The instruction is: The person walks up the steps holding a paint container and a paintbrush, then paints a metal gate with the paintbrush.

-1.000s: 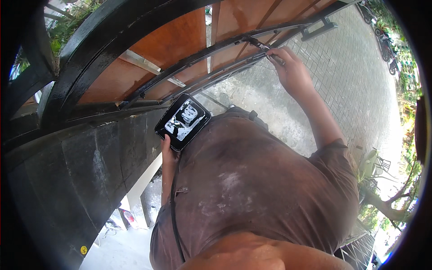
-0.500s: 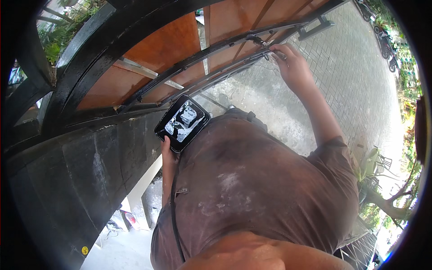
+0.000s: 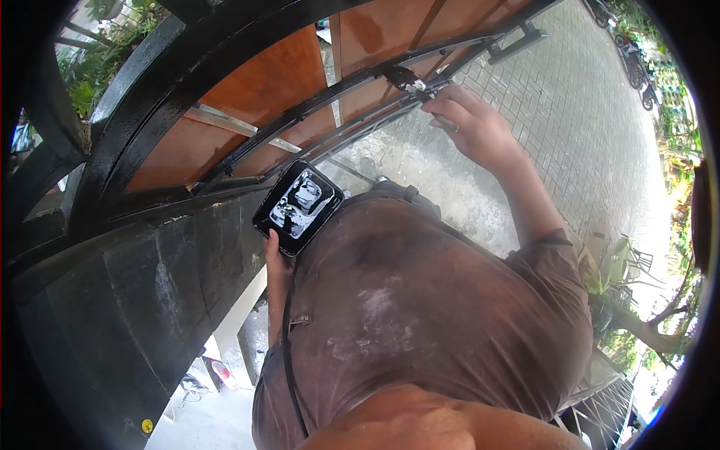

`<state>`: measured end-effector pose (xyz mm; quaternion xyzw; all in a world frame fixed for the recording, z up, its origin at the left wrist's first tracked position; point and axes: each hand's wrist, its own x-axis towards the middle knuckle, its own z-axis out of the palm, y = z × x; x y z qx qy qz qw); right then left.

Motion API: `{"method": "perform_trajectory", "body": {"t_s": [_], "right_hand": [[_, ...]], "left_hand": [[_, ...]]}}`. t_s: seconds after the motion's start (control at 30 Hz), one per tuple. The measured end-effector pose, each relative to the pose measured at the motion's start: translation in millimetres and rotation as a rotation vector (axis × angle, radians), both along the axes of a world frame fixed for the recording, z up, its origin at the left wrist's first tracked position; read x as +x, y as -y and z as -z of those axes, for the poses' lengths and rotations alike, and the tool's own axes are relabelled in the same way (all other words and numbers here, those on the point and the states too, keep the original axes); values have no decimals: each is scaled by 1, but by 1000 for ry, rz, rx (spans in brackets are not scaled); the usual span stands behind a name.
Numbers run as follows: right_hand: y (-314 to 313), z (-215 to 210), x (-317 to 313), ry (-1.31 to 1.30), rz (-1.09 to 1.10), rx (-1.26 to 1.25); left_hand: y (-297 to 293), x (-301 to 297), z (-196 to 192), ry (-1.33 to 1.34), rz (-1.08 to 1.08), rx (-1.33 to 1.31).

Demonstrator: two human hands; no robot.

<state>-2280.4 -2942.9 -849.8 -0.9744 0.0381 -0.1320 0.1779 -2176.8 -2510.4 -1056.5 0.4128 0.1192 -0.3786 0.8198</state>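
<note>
My left hand (image 3: 278, 253) grips the near edge of a black paint container (image 3: 262, 219), its thumb over the rim. Glossy black paint with pale reflections shows inside. Farther out and to the right, my right hand (image 3: 478, 129) is closed around the handle of a paintbrush (image 3: 406, 79). The brush head is dark and points left, lying over or against the black metal bar (image 3: 322, 97) of a gate; I cannot tell if it touches. Behind the bars are reddish-brown panels (image 3: 264, 77).
A dark wall (image 3: 127, 300) runs along the left below the gate. Paved ground (image 3: 555, 112) stretches away to the right, with parked motorcycles (image 3: 636, 71) at its far edge. A tree branch (image 3: 649, 334) and a chair (image 3: 641, 261) are at the right.
My right hand has turned and shifted slightly, and the brush head now shows broadly, farther left along the bar. The container in my left hand has moved a little to the left.
</note>
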Motion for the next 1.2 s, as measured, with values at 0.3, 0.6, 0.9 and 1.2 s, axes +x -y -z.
{"method": "perform_trajectory", "body": {"t_s": [0.3, 0.6, 0.9, 1.2], "right_hand": [[-10, 6, 1, -17, -9, -37], [-19, 40, -6, 88, 103, 8], [-28, 56, -4, 123, 178, 67], [-38, 55, 1, 136, 235, 123]], "left_hand": [[-4, 2, 2, -18, -7, -2], [-8, 3, 12, -31, -16, -6], [-5, 6, 6, 28, 28, -8], [-11, 8, 13, -47, 21, -24]]}}
